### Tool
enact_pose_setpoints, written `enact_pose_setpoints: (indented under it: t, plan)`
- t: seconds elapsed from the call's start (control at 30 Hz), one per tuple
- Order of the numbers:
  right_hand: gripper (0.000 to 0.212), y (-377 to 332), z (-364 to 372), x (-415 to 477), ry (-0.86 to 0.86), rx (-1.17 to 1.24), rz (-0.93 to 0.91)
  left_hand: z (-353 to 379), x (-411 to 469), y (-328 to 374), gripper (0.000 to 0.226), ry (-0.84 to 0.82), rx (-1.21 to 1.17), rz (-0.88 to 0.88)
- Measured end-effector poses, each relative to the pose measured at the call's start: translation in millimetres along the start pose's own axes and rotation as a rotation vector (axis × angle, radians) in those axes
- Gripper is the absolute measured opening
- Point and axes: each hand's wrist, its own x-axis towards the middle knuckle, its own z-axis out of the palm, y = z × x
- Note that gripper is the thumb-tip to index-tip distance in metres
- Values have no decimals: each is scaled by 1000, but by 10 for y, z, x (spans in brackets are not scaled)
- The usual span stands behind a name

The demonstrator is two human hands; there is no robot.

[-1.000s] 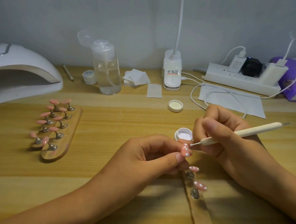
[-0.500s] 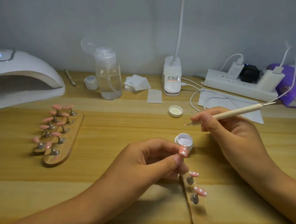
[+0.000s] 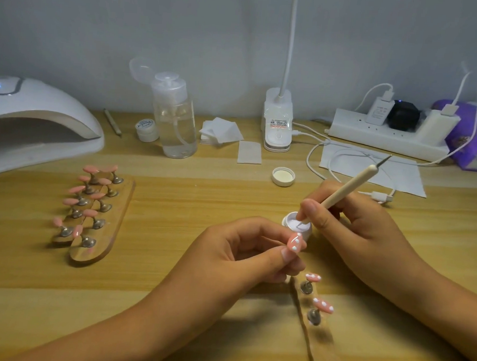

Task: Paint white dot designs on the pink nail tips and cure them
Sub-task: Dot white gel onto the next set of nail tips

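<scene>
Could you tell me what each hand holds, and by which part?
Right hand grips the dotting tool low on its shaft. Left hand pinches a dotted nail tip from below.

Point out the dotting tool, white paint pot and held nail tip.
dotting tool (image 3: 348, 187), head view, middle of its handle.
white paint pot (image 3: 286, 220), head view, its left rim.
held nail tip (image 3: 296, 242), head view, its dotted pink face.
</scene>
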Motion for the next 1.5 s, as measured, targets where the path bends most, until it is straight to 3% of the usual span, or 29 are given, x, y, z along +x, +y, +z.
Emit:
enact_pose_setpoints:
  t: [0.23,0.4,0.47,0.6,0.87,1.5]
  plan:
    - [20,-23,-9,-20,42,46,31,7,5,-4,22,1,-13,1]
    - [10,-53,-91,-23,218,531,83,13,2,7,18,2,-17,1]
    - [1,-52,-108,-27,205,688,114,15,2,10,18,5,-24,-1]
    - [12,-76,-79,-44,77,834,139,15,4,11,19,5,-33,-2]
    - [23,-175,-38,-38,35,900,208,15,5,12,20,-2,-26,-1]
    - [25,-190,-35,-40,35,885,239,17,1,19,21,9,-16,-3]
